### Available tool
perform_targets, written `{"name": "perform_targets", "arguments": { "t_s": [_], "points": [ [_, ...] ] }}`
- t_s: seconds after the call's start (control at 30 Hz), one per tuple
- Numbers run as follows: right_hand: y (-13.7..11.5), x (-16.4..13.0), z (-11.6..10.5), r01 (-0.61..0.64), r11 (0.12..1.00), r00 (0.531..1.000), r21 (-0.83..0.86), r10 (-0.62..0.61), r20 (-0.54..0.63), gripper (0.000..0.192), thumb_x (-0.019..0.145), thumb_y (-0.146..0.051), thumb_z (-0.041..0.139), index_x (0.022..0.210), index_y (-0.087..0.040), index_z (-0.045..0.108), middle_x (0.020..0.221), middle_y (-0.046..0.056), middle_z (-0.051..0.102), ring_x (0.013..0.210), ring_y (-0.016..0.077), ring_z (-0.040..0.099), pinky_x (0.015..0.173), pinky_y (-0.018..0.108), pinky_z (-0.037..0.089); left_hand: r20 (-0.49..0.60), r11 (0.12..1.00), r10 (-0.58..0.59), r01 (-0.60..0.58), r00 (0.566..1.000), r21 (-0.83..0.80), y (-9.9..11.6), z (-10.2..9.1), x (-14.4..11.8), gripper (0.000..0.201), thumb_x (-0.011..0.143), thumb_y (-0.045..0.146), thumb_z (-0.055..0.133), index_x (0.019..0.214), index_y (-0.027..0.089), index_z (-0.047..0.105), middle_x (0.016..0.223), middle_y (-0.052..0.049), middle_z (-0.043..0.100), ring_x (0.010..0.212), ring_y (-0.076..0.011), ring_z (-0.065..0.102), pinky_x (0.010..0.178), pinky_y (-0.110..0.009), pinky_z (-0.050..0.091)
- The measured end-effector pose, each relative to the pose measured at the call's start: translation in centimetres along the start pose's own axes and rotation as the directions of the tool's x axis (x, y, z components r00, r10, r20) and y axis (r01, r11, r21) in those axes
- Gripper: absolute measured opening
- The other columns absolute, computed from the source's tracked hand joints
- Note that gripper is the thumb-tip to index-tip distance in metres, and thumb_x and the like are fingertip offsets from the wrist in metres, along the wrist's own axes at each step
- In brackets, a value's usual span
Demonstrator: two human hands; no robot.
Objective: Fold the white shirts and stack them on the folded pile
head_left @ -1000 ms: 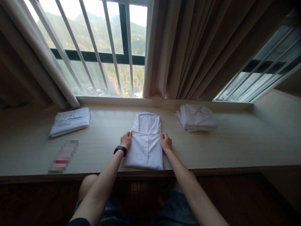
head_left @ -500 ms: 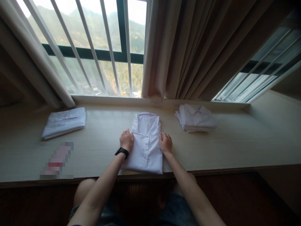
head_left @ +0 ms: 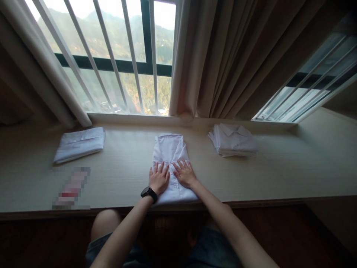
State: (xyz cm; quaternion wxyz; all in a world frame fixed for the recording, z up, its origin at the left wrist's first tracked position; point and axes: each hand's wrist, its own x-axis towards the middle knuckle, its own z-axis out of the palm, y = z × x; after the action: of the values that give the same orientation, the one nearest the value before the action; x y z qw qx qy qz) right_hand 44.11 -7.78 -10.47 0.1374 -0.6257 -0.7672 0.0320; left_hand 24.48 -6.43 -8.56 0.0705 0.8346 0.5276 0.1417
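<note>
A folded white shirt (head_left: 170, 149) lies in front of me on the pale ledge, its button strip running down the middle. My left hand (head_left: 160, 178) rests flat on its left half, fingers spread. On the right half lies my right hand (head_left: 184, 173), palm down, with its fingers spread too. The two hands are close together near the shirt's middle and cover part of the button strip. A black watch (head_left: 149, 193) is on my left wrist.
Another folded white garment (head_left: 79, 144) lies at the left. A stack of folded white shirts (head_left: 232, 140) sits at the right. A blurred-out item (head_left: 71, 188) is near the front left edge of the ledge (head_left: 125, 149). Curtains (head_left: 212, 59) and a barred window stand behind.
Both hands have moved from the shirt's side edges inward onto its top, and the fingers have spread out flat. The shirt's upper end has shifted slightly left.
</note>
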Motion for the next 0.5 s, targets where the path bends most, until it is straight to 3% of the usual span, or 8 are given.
{"name": "perform_targets", "arguments": {
  "t_s": [0.13, 0.23, 0.33, 0.43, 0.5],
  "points": [
    [0.8, -0.8, -2.6, 0.249, 0.967, 0.963, 0.060, -0.254, 0.092, 0.052, 0.099, -0.046, 0.051, 0.150, -0.036, 0.047, 0.158, 0.005, 0.042, 0.149, 0.0303, 0.030, 0.121, 0.057, 0.018, -0.007, 0.996, -0.084, 0.084, 0.996, 0.029, 2.7, -1.0, -5.3, 0.058, 0.096, 0.052, 0.044, 0.148, 0.028, 0.052, 0.158, -0.015, 0.042, 0.144, -0.0452, 0.035, 0.108, -0.066, 0.033],
    [0.6, -1.3, -4.0, 0.330, 0.940, 0.941, 0.093, -0.335, 0.055, 0.038, 0.097, -0.040, 0.055, 0.133, -0.032, 0.065, 0.147, 0.004, 0.056, 0.145, 0.0287, 0.037, 0.121, 0.052, 0.023, -0.004, 0.999, -0.032, 0.032, 0.999, 0.027, 3.9, -2.3, -8.8, 0.052, 0.094, 0.050, 0.048, 0.142, 0.031, 0.058, 0.151, -0.014, 0.051, 0.135, -0.0407, 0.047, 0.101, -0.059, 0.043],
    [-0.7, -0.5, -3.9, 0.168, 0.984, 0.981, 0.057, -0.161, -0.108, 0.030, 0.100, -0.031, 0.048, 0.106, -0.022, 0.076, 0.123, 0.009, 0.071, 0.133, 0.0268, 0.050, 0.114, 0.044, 0.033, -0.050, 1.000, 0.017, -0.017, 0.999, 0.006, 3.6, -3.5, -9.0, 0.048, 0.097, 0.041, 0.044, 0.139, 0.026, 0.059, 0.149, -0.013, 0.054, 0.137, -0.0338, 0.046, 0.109, -0.053, 0.039],
    [-2.3, 1.8, -2.8, -0.094, 0.995, 0.975, 0.034, 0.099, -0.199, 0.029, 0.098, -0.028, 0.049, 0.091, -0.018, 0.075, 0.096, 0.013, 0.074, 0.105, 0.0251, 0.062, 0.097, 0.036, 0.044, -0.069, 0.997, 0.075, -0.075, 0.995, -0.006, 2.0, -3.5, -6.1, 0.048, 0.097, 0.033, 0.042, 0.140, 0.021, 0.058, 0.149, -0.013, 0.054, 0.143, -0.0303, 0.042, 0.117, -0.049, 0.031],
    [-3.1, 3.8, -2.1, -0.213, 0.977, 0.955, 0.033, 0.215, -0.204, 0.028, 0.097, -0.032, 0.052, 0.089, -0.017, 0.074, 0.092, 0.014, 0.074, 0.096, 0.0247, 0.063, 0.089, 0.034, 0.045, -0.046, 0.994, 0.111, -0.111, 0.993, -0.009, 0.9, -2.8, -3.4, 0.049, 0.097, 0.030, 0.041, 0.142, 0.019, 0.056, 0.151, -0.012, 0.052, 0.145, -0.0292, 0.040, 0.119, -0.048, 0.029]
  ]
}}
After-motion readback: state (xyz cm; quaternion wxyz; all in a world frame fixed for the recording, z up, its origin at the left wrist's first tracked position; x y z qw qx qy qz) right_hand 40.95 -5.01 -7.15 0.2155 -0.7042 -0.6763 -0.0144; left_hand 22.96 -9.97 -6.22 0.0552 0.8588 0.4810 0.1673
